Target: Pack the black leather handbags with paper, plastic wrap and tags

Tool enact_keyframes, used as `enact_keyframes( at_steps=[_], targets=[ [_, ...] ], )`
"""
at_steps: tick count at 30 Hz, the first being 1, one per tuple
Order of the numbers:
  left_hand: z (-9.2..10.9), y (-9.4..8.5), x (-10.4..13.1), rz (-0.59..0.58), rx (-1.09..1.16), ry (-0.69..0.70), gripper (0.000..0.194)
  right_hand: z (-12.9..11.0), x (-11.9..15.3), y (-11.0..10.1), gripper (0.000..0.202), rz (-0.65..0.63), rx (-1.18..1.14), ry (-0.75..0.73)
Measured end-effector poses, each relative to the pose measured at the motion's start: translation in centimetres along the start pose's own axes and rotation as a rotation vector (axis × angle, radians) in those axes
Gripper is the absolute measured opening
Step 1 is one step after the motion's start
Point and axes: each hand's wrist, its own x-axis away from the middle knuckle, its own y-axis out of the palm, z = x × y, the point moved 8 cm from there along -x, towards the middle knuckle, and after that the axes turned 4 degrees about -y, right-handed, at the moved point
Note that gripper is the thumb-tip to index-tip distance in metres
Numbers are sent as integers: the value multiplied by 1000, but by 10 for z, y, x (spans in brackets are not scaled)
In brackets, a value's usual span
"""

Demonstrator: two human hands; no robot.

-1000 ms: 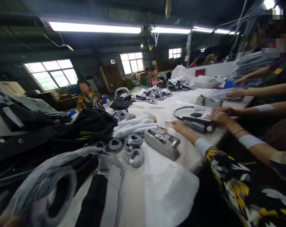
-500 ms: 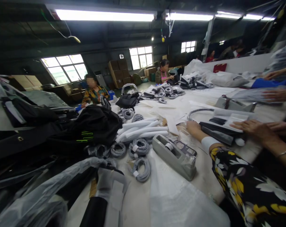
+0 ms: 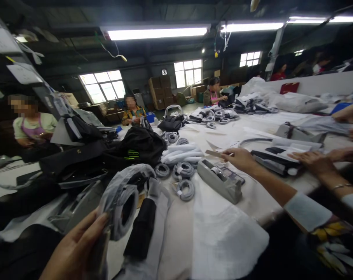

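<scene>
My left hand [image 3: 77,245] reaches in at the lower left, closed on the edge of a plastic-wrapped black bag [image 3: 99,251]. A large loop wrapped in clear plastic [image 3: 124,175] rises beside its fingertips; whether it is this bag's handle I cannot tell. A coiled grey strap in plastic [image 3: 125,212] hangs within the loop. Just right of it lies another black bag in a clear sleeve [image 3: 141,231]. Blur hides the lower part of the held bag. My right hand is out of view.
At right, a co-worker's hand [image 3: 240,158] holds a thin strip above a grey tape dispenser [image 3: 220,181]; that person's other hand [image 3: 313,161] rests on a wrapped bag. Coiled straps [image 3: 186,189], white rolls [image 3: 182,153] and a white sheet [image 3: 223,237] lie ahead. Black bags [image 3: 74,157] are piled left.
The view has swung left. My left hand has come in and gripped the wrapped bag, whose loop stands higher. The co-worker's near hand has left the bag and holds a strip.
</scene>
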Motion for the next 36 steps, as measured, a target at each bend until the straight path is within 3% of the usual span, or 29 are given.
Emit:
enact_keyframes(
  at_steps=[5, 9, 17, 21, 26, 29, 32, 34, 36],
  targets=[
    [14, 21, 4, -146, 45, 89, 58, -70, 45, 25, 37, -152, -281, -100],
    [21, 30, 6, -244, 50, 199, 55, -107, 66, 59, 31, -240, -420, -137],
    [24, 32, 11, -288, 88, 225, 47, -142, 84, 170, 9, -457, -360, -96],
    [26, 31, 10, -327, 113, 244, 42, -144, 82, 195, 7, -456, -256, -87],
    [26, 32, 10, -358, 132, 251, 40, -154, 80, 181, 6, -314, -182, -153],
    [26, 33, 11, -361, 129, 237, 41, -166, 81, 155, 7, -180, -211, -218],
    [26, 33, 12, -349, 126, 240, 41, -176, 83, 126, 20, -71, -278, -233],
    [27, 32, 10, -335, 123, 244, 41, -184, 90, 108, 31, -65, -388, -233],
    [27, 32, 10, -328, 118, 251, 42, -196, 105, 97, 38, -158, -607, -237]
  ],
)
